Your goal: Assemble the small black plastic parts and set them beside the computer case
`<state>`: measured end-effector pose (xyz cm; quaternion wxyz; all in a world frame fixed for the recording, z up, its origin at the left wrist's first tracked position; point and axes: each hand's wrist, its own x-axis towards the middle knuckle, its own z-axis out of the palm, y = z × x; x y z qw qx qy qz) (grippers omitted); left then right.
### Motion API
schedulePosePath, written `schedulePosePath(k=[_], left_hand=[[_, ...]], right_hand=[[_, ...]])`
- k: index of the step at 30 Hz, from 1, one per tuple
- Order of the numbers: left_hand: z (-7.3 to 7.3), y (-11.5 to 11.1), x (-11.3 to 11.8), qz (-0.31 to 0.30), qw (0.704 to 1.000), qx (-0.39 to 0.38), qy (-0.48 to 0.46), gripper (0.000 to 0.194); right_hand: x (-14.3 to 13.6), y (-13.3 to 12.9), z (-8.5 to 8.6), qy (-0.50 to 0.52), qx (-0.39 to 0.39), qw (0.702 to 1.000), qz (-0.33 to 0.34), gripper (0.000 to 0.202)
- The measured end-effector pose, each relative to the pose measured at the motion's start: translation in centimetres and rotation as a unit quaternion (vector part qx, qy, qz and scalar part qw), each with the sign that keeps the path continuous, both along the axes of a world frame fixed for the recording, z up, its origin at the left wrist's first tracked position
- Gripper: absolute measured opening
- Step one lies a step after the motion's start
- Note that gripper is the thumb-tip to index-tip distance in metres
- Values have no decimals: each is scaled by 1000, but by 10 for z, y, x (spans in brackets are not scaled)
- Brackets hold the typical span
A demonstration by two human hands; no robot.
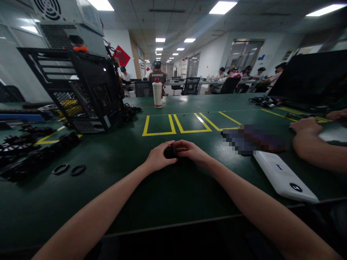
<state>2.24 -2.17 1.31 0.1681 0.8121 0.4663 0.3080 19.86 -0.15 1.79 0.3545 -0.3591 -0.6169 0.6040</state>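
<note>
Black part point(169, 152) pinched in my left hand point(159, 157); right hand point(194, 152) at its right side; right grip, long axis: I can't tell.

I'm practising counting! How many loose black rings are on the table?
2. One ring lies near the black parts at left; the other ring lies just right of it. More could be hidden among those parts.

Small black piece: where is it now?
In the head view, the small black piece is near the middle, between the left hand and right hand, in front of the yellow tape.
</note>
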Motion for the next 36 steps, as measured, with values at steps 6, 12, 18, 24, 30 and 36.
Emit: schedulePosePath(k=[6, 12, 18, 24, 30, 36], left_hand=[[0, 3, 1, 0, 1000, -2, 4, 56], [1, 3, 1, -1, 999, -42, -10, 54], [1, 2, 1, 3, 999, -51, -12, 56], [-2, 4, 1, 8, 998, -53, -14, 60], [-5, 6, 1, 11, 999, -47, -12, 61], [-4, 7, 1, 12, 998, -54, -17, 61]], right_hand=[[-6, 1, -3, 11, -18, 999, -40, 18], [-4, 1, -2, 64, -46, 997, -1, 24], [-7, 2, -5, 96, -65, 992, -44, 18], [-12, 3, -6, 103, -12, 994, -45, 27], [-11, -3, -5, -16, 30, 996, -76, 24], [-8, -2, -5, -17, 46, 997, -60, 17]])
